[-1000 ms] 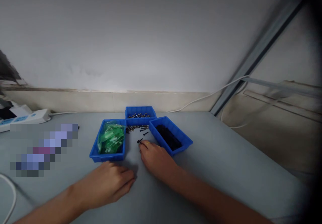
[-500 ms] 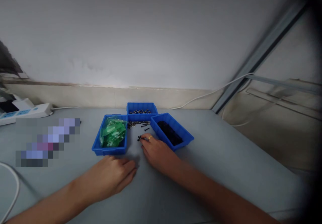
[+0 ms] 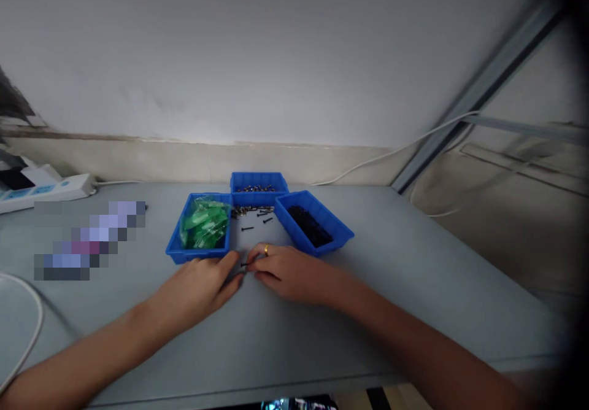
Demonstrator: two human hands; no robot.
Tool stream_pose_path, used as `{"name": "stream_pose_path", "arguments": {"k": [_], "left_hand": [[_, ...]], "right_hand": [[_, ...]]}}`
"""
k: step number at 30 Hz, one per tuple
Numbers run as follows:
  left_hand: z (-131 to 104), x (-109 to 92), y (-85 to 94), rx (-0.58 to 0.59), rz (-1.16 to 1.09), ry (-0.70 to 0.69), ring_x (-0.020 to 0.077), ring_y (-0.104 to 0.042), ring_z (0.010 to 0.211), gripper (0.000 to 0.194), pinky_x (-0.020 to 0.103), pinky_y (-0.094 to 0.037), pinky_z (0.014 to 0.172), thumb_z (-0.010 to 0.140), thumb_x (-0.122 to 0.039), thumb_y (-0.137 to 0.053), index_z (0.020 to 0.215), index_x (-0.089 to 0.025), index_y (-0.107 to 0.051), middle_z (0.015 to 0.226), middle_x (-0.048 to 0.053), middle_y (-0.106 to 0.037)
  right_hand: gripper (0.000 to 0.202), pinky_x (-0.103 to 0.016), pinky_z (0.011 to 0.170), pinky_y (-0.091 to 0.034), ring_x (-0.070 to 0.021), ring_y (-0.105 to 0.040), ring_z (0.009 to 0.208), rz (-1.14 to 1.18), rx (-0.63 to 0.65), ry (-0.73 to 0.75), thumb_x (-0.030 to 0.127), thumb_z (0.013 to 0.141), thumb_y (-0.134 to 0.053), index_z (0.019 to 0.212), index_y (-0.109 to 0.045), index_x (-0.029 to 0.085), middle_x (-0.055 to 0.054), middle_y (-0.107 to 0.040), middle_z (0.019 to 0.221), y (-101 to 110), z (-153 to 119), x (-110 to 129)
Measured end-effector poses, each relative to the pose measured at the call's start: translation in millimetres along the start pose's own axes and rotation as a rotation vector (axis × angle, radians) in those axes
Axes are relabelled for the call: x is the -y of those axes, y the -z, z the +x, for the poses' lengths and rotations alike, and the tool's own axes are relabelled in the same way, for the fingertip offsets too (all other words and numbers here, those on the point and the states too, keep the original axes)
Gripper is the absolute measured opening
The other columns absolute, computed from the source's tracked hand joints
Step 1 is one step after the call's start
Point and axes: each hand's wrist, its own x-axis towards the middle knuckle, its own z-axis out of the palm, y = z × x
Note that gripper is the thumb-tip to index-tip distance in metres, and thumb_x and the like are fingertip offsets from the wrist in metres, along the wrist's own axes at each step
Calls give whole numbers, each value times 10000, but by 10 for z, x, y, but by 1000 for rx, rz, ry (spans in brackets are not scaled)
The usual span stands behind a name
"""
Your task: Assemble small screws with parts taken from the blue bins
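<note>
Between the fingertips of my right hand (image 3: 289, 273) is a small black screw (image 3: 243, 265), its head pointing left. My left hand (image 3: 202, 284) faces it from the other side, thumb and forefinger parted around the screw's head end, not visibly touching it. Just beyond the hands lies another black screw (image 3: 247, 229) on the grey table. Farther back are loose dark screws (image 3: 267, 220) and a cluster of shinier ones (image 3: 237, 212). A gold-coloured ring is on a right-hand finger.
A blue bin (image 3: 197, 254) with green plastic bags stands left, a blue bin (image 3: 343, 233) of black pieces right, and a blue bin (image 3: 258, 180) of small metal parts behind. A white power strip (image 3: 69, 188) and a blurred-out object (image 3: 99, 235) lie farther left.
My right hand has come nearer with a black screw, and another screw now lies on the table. My left hand's thumb and forefinger have parted. The view has tipped slightly downward.
</note>
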Motion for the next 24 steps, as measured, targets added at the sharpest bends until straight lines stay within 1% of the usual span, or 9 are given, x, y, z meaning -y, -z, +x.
{"name": "stream_pose_path", "arguments": {"k": [1,4,6,9,13,16,18,21,24], "left_hand": [[0,-4,-10,5,5,6,240,-633,676,219,295,-434,521,889,-342,-365,982,-180,-478,750,51,-636],[3,-8,-33,18,21,-3,229,-633,678,217,286,-431,534,893,-333,-353,963,-183,-494,748,47,-635],[6,2,-44,21,23,-14,223,-631,686,213,283,-427,546,894,-325,-352,925,-183,-507,748,43,-631],[6,29,-54,32,4,-38,209,-627,674,213,271,-413,539,895,-322,-353,923,-190,-517,742,32,-626],[4,50,-34,55,-32,-94,179,-614,650,219,247,-388,524,897,-309,-354,901,-191,-538,719,21,-619],[8,40,5,78,-42,-111,163,-601,610,236,241,-370,506,898,-292,-347,887,-184,-557,689,18,-616],[11,32,27,84,-53,-123,159,-604,617,239,239,-374,518,896,-279,-347,900,-181,-565,698,18,-620],[9,36,34,57,-61,-122,149,-595,594,242,230,-361,498,892,-274,-346,878,-179,-568,673,12,-610],[1,55,15,11,-65,-118,146,-585,574,243,227,-348,479,891,-299,-347,863,-180,-558,648,5,-593]], "right_hand": [[231,-267,888,-388,-144,-542,938,13,1,24,120,850,-416,955,-622,116,-85,-570,1062,-3,1,-7],[229,-254,896,-376,-135,-532,940,49,12,77,108,838,-435,965,-624,121,-79,-569,1056,-16,-3,-29],[245,-251,900,-371,-133,-530,941,67,21,92,99,833,-438,1000,-615,117,-82,-563,1069,-15,-8,-34],[249,-250,902,-369,-134,-534,935,69,31,104,98,832,-440,1004,-620,110,-88,-561,1074,-5,-17,-18],[255,-253,896,-375,-134,-538,927,75,20,84,94,832,-434,995,-627,127,-80,-565,1074,-8,-18,10],[259,-257,887,-384,-136,-538,928,88,23,80,93,832,-427,1005,-616,133,-79,-565,1079,-32,-9,5],[254,-261,891,-382,-137,-536,934,89,24,82,100,836,-423,1008,-609,127,-81,-566,1078,-49,-1,-6],[245,-262,887,-380,-134,-535,930,79,15,71,109,856,-395,985,-602,122,-80,-575,1058,-56,5,-6],[203,-265,827,-398,-140,-541,881,48,-8,16,131,866,-394,940,-583,133,-66,-596,965,-37,5,15]]}}
